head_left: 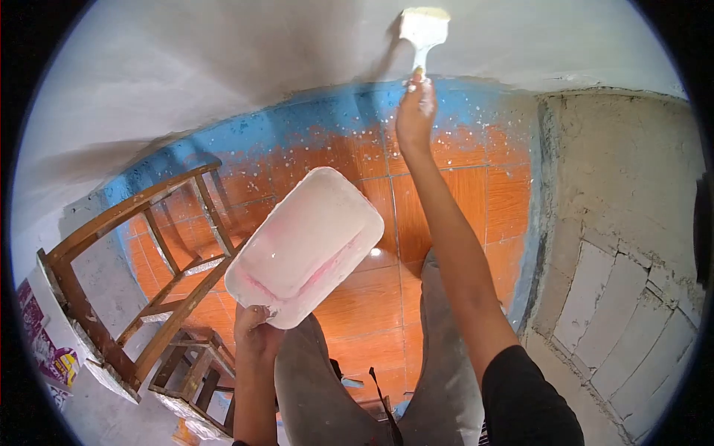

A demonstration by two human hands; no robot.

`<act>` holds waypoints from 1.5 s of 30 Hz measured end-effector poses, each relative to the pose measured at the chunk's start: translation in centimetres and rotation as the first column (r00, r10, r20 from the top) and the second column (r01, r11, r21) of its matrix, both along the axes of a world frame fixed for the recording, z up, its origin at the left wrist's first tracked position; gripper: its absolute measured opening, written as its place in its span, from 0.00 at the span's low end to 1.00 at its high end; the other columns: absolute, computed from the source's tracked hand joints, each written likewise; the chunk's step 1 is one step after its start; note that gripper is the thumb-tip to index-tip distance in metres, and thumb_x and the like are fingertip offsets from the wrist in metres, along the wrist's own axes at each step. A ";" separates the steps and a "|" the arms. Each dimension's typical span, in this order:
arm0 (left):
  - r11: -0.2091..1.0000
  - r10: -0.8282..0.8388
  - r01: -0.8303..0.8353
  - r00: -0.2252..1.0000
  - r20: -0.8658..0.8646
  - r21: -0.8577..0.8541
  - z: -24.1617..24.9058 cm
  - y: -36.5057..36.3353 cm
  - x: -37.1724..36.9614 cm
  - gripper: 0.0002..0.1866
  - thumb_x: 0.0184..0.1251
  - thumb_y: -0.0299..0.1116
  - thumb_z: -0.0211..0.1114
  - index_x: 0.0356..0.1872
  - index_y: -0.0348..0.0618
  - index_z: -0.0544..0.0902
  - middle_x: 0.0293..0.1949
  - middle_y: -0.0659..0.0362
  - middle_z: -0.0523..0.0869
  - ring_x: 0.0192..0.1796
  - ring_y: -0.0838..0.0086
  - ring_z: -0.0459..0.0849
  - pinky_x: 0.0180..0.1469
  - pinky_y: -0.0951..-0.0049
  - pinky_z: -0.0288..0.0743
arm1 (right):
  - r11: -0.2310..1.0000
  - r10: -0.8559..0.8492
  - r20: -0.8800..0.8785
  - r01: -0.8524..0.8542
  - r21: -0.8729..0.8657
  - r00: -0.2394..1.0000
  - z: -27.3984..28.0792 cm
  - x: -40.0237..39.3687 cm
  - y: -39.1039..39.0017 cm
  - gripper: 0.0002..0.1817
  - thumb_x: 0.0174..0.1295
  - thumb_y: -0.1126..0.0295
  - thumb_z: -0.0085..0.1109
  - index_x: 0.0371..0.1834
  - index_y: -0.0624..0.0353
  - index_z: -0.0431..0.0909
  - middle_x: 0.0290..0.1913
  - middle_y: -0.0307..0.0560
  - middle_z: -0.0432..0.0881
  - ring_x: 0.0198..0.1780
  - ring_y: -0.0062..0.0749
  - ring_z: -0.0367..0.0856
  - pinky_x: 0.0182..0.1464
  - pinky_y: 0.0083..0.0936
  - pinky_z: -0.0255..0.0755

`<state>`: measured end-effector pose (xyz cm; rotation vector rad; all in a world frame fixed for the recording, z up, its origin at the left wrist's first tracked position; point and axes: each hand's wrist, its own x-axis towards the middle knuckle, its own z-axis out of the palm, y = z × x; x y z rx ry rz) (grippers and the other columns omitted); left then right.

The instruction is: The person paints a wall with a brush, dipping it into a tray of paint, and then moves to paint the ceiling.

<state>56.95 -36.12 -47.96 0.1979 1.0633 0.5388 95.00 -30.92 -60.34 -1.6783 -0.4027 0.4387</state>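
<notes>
My right hand (416, 111) is wrapped round the handle of a wide paintbrush (425, 28), its bristles up against the pale wall (282, 44). White paint is smeared on the fingers and the brush. Lower down, my left hand (256, 327) grips a near corner of a white plastic tub (309, 238), thumb over the rim. The tub tilts so its inside faces me; it is coated in whitish paint with pink streaks near one side.
A wooden ladder (186, 290) leans at the left, with a small wooden stool (197, 379) below it. Orange floor tiles (357, 297) meet a blue band (297, 123) spattered with white. On the right stands a rough wall with exposed blocks (625, 312). A purple-printed container (48, 349) is at far left.
</notes>
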 end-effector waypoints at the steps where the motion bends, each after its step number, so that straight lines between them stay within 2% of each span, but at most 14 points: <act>1: 1.000 0.010 -0.010 1.000 -0.015 -0.003 -0.4 0.0 -0.1 0.47 0.41 0.29 0.66 0.71 0.34 0.62 0.63 0.51 0.75 0.65 0.58 0.77 0.69 0.55 0.73 | 1.000 -0.014 0.008 0.014 -0.015 1.000 -3.8 0.5 0.3 0.18 0.79 0.54 0.45 0.38 0.56 0.71 0.25 0.30 0.63 0.27 0.13 0.59 0.29 0.18 0.56; 2: 1.000 0.017 -0.018 0.999 -0.032 -0.009 -0.7 0.1 -0.2 0.47 0.41 0.28 0.66 0.71 0.34 0.62 0.62 0.51 0.76 0.65 0.58 0.77 0.69 0.55 0.73 | 0.999 -0.029 0.015 0.030 -0.029 0.999 -7.0 0.7 0.3 0.19 0.79 0.52 0.45 0.36 0.53 0.70 0.24 0.27 0.60 0.25 0.12 0.57 0.27 0.16 0.53; 5: 0.999 0.042 -0.044 0.997 -0.069 -0.030 -1.6 0.0 -0.6 0.47 0.40 0.27 0.65 0.71 0.34 0.63 0.62 0.51 0.76 0.65 0.58 0.77 0.69 0.55 0.73 | 0.954 -0.045 -0.024 0.036 -0.298 0.999 -12.9 0.7 -0.7 0.25 0.78 0.52 0.43 0.43 0.66 0.78 0.35 0.49 0.81 0.38 0.35 0.79 0.45 0.33 0.72; 8: 0.998 0.060 -0.061 0.997 -0.057 -0.025 -2.9 -0.1 -1.7 0.46 0.41 0.27 0.65 0.71 0.34 0.63 0.62 0.51 0.76 0.65 0.59 0.77 0.69 0.54 0.73 | 0.703 0.008 0.064 0.040 -0.710 0.998 -17.5 1.5 -1.6 0.31 0.76 0.48 0.38 0.53 0.68 0.80 0.51 0.64 0.85 0.56 0.55 0.82 0.59 0.44 0.72; 11: 0.999 0.044 -0.044 0.998 -0.050 -0.008 -3.4 0.2 -1.7 0.46 0.42 0.28 0.67 0.71 0.34 0.63 0.62 0.52 0.77 0.64 0.59 0.78 0.69 0.54 0.72 | 0.647 -0.042 -0.016 0.015 -0.763 0.999 -18.6 2.5 -0.5 0.33 0.74 0.48 0.37 0.58 0.69 0.79 0.60 0.70 0.79 0.66 0.62 0.75 0.67 0.48 0.67; 15: 0.998 0.061 -0.063 0.996 -0.071 -0.023 -3.2 0.2 -1.4 0.47 0.43 0.29 0.68 0.72 0.35 0.62 0.62 0.52 0.77 0.65 0.60 0.78 0.69 0.54 0.72 | 0.719 -0.042 -0.181 -0.096 -0.688 0.983 -19.4 5.4 2.0 0.31 0.74 0.49 0.40 0.52 0.70 0.82 0.56 0.70 0.81 0.63 0.62 0.77 0.65 0.46 0.69; 20: 0.998 0.040 -0.042 0.999 -0.035 -0.044 -1.8 0.2 -0.5 0.47 0.42 0.29 0.68 0.72 0.35 0.62 0.63 0.52 0.76 0.66 0.59 0.76 0.70 0.55 0.71 | 0.794 -0.038 -0.091 -0.025 -0.607 0.995 -5.7 1.6 2.3 0.27 0.74 0.54 0.41 0.46 0.69 0.83 0.50 0.69 0.84 0.56 0.63 0.81 0.58 0.47 0.72; 26: 0.999 0.027 -0.025 0.999 0.039 -0.044 -0.1 0.1 -0.2 0.47 0.42 0.29 0.67 0.71 0.36 0.62 0.64 0.52 0.75 0.67 0.58 0.75 0.71 0.54 0.71 | 0.963 0.050 0.027 -0.041 -0.267 0.998 8.1 -3.1 -0.7 0.21 0.77 0.56 0.45 0.33 0.64 0.72 0.26 0.45 0.71 0.30 0.31 0.70 0.38 0.33 0.67; 28: 0.998 0.039 -0.036 0.998 0.050 -0.056 0.4 0.4 0.1 0.47 0.41 0.28 0.66 0.71 0.36 0.62 0.64 0.51 0.75 0.67 0.58 0.75 0.71 0.54 0.71 | 0.988 0.044 0.089 -0.030 -0.153 0.995 5.1 -2.7 -1.2 0.21 0.77 0.56 0.46 0.33 0.62 0.71 0.25 0.42 0.67 0.29 0.25 0.65 0.35 0.29 0.65; 34: 0.998 0.062 -0.062 0.998 -0.024 -0.033 -0.4 0.3 0.0 0.47 0.40 0.28 0.66 0.71 0.35 0.63 0.63 0.51 0.76 0.66 0.57 0.76 0.70 0.55 0.71 | 0.980 -0.008 0.058 0.020 -0.199 0.998 -8.5 -0.5 0.3 0.23 0.77 0.52 0.45 0.38 0.64 0.74 0.29 0.49 0.73 0.34 0.37 0.73 0.42 0.35 0.69; 35: 0.999 0.046 -0.047 0.998 -0.032 -0.027 -0.7 0.6 -0.1 0.47 0.40 0.28 0.66 0.71 0.34 0.63 0.63 0.51 0.76 0.66 0.58 0.76 0.70 0.55 0.71 | 0.967 0.001 0.109 0.027 -0.254 0.994 -11.3 -0.2 0.4 0.25 0.77 0.50 0.43 0.39 0.66 0.74 0.32 0.55 0.78 0.40 0.50 0.78 0.47 0.42 0.69; 38: 0.999 0.021 -0.023 0.998 -0.065 -0.029 -1.4 0.6 -0.4 0.47 0.39 0.28 0.65 0.71 0.33 0.63 0.62 0.51 0.76 0.65 0.58 0.77 0.69 0.56 0.72 | 0.902 -0.025 -0.039 0.006 -0.432 0.999 -15.3 -0.7 -0.1 0.28 0.76 0.50 0.39 0.45 0.67 0.78 0.42 0.63 0.84 0.50 0.61 0.80 0.54 0.48 0.70; 41: 1.000 0.021 -0.022 0.996 -0.087 -0.010 -2.0 0.7 -0.9 0.48 0.38 0.27 0.64 0.71 0.32 0.63 0.62 0.50 0.77 0.64 0.59 0.77 0.69 0.57 0.72 | 0.735 0.010 -0.092 -0.070 -0.675 0.996 -20.7 0.1 -1.5 0.30 0.76 0.50 0.36 0.53 0.68 0.80 0.52 0.69 0.83 0.58 0.64 0.79 0.61 0.49 0.69; 45: 1.000 0.029 -0.029 0.996 -0.084 0.000 -3.2 0.1 -2.2 0.47 0.39 0.28 0.65 0.70 0.32 0.63 0.62 0.50 0.77 0.65 0.59 0.77 0.69 0.57 0.72 | 0.709 -0.072 -0.270 -0.141 -0.691 0.960 -23.1 2.7 0.4 0.32 0.75 0.50 0.39 0.55 0.71 0.80 0.55 0.71 0.81 0.61 0.64 0.77 0.64 0.47 0.69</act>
